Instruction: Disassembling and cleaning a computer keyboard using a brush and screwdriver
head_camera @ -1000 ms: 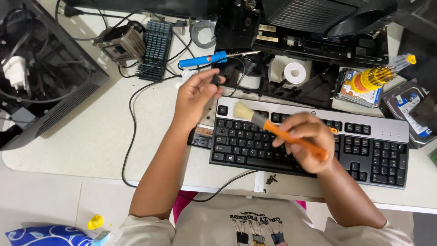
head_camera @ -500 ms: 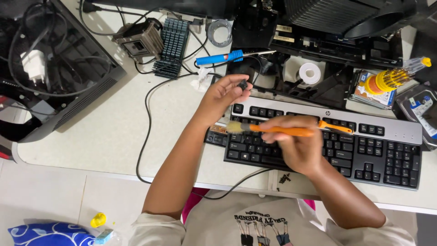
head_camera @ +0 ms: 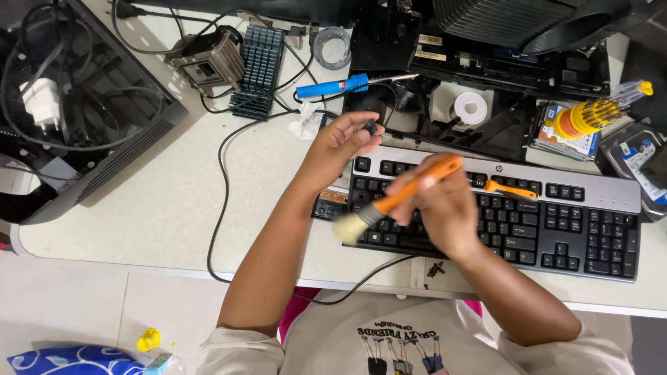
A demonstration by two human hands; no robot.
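— How far along is the cleaning judged to be?

— Midway, it seems — a key is pinched off in the left hand (head_camera: 340, 144); the keyboard (head_camera: 556, 222) remains.

— And the brush (head_camera: 399, 198)?

— Gripped by the right hand (head_camera: 441, 208) over the keyboard's left part, bristles pointed lower-left, orange handle slanted upper-right.
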